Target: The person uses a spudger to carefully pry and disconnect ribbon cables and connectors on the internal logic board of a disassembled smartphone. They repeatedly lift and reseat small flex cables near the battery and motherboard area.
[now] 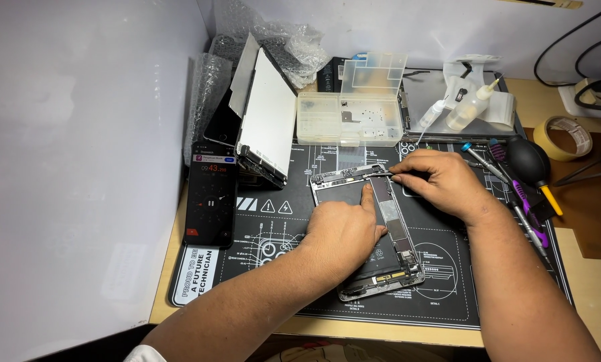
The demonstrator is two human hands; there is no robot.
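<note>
2 bare hands work over an opened grey phone chassis (361,234) lying face-up on a black printed repair mat (441,281) that covers a pale wooden desk (592,275). The left hand (340,231) rests flat on the chassis, fingers loosely curled and grasping nothing, with its index finger stretched forward to press beside the long narrow circuit board (393,218) inside. The right hand (441,181) is pinched tight around thin metal tweezers (384,174), whose tips touch the top end of the chassis near the board.

As for progress — the phone already lies open, and a detached white-backed screen panel (267,121) leans upright to the left of the mat. The circuit board sits inside the frame and seems not yet lifted out, so the disassembly looks partway through.

Around the work: a black smartphone showing a timer (210,198) stands at the left edge of the mat; a clear plastic compartment box (350,117) with its lid raised sits just behind the chassis; 2 small clear squeeze bottles (461,107) lie further right. Near the right hand are purple-handled screwdrivers (521,194), a black rubber air blower (528,161) and a roll of beige masking tape (568,137).
</note>
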